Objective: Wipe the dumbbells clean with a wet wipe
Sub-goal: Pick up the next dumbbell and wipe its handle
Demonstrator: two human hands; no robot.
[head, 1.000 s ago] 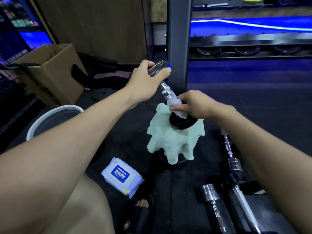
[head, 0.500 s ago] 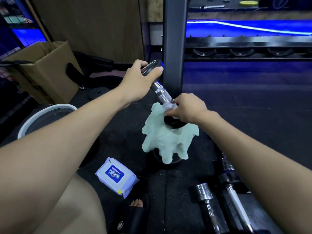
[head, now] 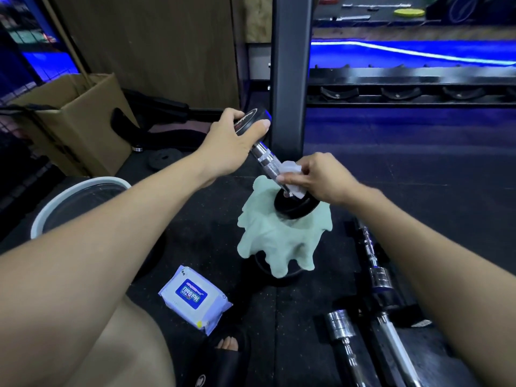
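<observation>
Head view: the left hand (head: pixel 231 141) grips the upper black disc of the tilted chrome-handled dumbbell (head: pixel 266 159), at 12 o'clock from the pale green cloth (head: pixel 279 238) under its lower disc. The right hand (head: pixel 315 177) pinches the white wet wipe (head: pixel 290 170) around the handle's lower part. The white-and-blue wipe pack (head: pixel 192 300) lies on the black floor mat (head: pixel 195 219) at 7 o'clock from the cloth.

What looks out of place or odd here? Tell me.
Nothing is spilled or damaged. One oddity: the dumbbell stands tilted with its lower plate on a crumpled green cloth draped over a hidden object, steadied by the left hand.
</observation>
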